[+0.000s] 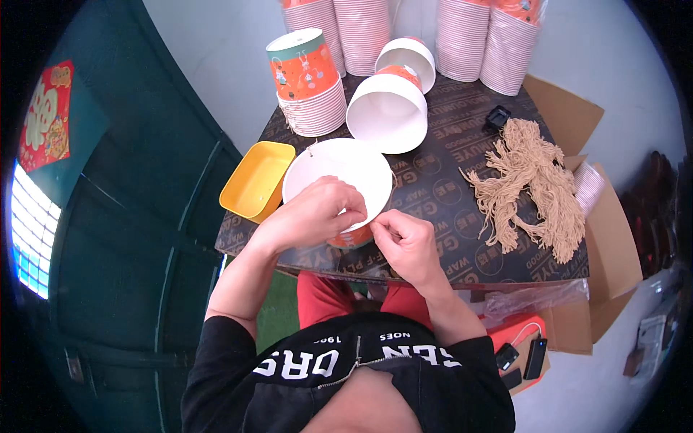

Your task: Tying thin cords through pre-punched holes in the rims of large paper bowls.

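A white-lined paper bucket with an orange printed outside stands at the table's near edge, its open top toward me. A short piece of tan cord shows at its left rim. My left hand reaches over the near rim, fingers closed in a pinch just inside the bucket. My right hand is closed at the outside of the rim on the right, thumb and forefinger pinched together. What is between the fingertips of either hand is too small to make out.
Left of the bucket sits a yellow plastic tub. Behind stand a stack of paper buckets and loose buckets lying on their sides. Tan cord bundles and a small black box lie right; a cardboard box is beyond the table.
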The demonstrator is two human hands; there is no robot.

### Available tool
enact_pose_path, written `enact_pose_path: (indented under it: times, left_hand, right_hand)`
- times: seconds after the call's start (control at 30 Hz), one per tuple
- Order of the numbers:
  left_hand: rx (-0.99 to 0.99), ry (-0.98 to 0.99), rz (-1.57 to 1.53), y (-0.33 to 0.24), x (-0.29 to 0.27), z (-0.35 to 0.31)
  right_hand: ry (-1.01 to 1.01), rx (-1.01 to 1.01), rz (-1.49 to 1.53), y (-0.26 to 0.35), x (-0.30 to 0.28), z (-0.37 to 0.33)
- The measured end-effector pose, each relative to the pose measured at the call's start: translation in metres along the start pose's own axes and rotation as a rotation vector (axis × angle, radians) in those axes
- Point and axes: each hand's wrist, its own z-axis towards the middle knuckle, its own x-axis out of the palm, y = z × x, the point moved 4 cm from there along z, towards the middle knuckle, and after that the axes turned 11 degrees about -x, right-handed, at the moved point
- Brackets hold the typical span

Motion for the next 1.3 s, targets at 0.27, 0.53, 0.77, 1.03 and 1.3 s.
enact_pose_path:
  times: [0.27, 0.53, 0.77, 1.03, 1.3]
  left_hand:
    - [-0.186, -0.205, -0.278, -0.002, 0.0, -0.016]
    - [-0.195, -0.086, -0.779, -0.003, 0.011, -0.015]
    - [-0.323, -0.052, -0.778, 0.002, 0.014, -0.012]
    - [-0.293, -0.021, -0.84, 0.004, 0.018, -0.005]
    - [-0.316, 0.076, -0.918, 0.014, 0.018, 0.0]
  right_hand:
    - [0.034, -0.085, -0.045, -0.003, -0.007, -0.005]
    - [0.096, -0.103, -0.064, 0.002, -0.004, -0.001]
    - [-0.052, -0.223, -0.083, 0.018, -0.037, 0.017]
    - [0.031, -0.531, -0.04, 0.042, -0.028, 0.059]
    - [0.008, -0.462, -0.248, 0.026, -0.024, 0.07]
